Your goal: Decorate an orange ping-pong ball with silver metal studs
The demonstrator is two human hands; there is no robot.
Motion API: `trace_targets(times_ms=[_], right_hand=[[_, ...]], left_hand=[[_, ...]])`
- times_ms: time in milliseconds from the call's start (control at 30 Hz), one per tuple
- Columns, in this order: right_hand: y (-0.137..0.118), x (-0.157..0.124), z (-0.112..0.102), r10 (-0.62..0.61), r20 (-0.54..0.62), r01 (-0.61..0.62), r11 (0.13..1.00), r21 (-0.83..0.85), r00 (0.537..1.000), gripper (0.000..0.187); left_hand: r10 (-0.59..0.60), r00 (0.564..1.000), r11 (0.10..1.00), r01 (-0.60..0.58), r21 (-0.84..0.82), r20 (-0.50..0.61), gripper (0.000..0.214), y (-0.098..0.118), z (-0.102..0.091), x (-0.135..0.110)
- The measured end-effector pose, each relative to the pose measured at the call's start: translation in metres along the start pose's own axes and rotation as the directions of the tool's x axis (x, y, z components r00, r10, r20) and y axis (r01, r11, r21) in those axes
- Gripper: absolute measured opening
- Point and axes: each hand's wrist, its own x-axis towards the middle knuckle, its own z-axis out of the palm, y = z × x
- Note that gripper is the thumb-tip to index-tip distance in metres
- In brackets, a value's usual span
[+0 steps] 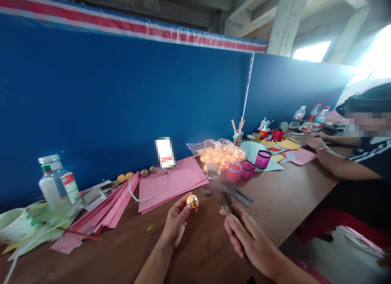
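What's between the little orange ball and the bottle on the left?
In the head view, stacks of pink paper and a white cord lie between the ball in the left hand and the bottle.

A clear water bottle (pixel 58 182) is standing at the left of the frame beside a patterned paper cup (pixel 14 225), while pink paper sheets (pixel 174 182) are lying fanned across the brown table (pixel 275 202) in front of a blue partition (pixel 122 104). Right of centre, a clear bag of orange balls (pixel 220 151) is sitting behind three pink cups (pixel 247 169), with wooden sticks (pixel 239 129) standing in a holder further back. At the right edge, a co-worker's forearm (pixel 345 168) is resting on the table near coloured papers (pixel 288 144), and more bottles (pixel 314 113) are standing at the far end.
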Motion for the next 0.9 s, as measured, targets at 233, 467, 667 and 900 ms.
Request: trace_targets(times_ms=[233,467,667,900], right_hand=[[-0.0024,0.0053,0.0101,0.066,0.082,-0.066,0.998,-0.014,0.994,0.033],[-0.0009,0.0041,0.0060,0.057,0.053,-0.060,0.997,0.049,0.997,0.032],[-0.0064,-0.0011,0.0053,0.063,0.063,-0.063,0.998,0.004,0.996,0.033],[-0.0070,0.0013,0.0094,0.051,0.076,-0.050,0.999,-0.022,0.996,0.033]], left_hand=[[-0.019,0.999,1.000,0.020,-0.016,0.031,0.042,0.0018,0.0000,-0.0024],[-0.035,0.995,0.998,0.039,-0.045,0.090,0.043,0.0067,0.0019,-0.0049],[-0.066,0.996,0.997,0.068,-0.031,0.063,0.041,0.0079,0.0011,-0.0060],[-0.044,0.996,0.999,0.043,0.014,0.081,0.032,0.0092,0.0030,-0.0070]])
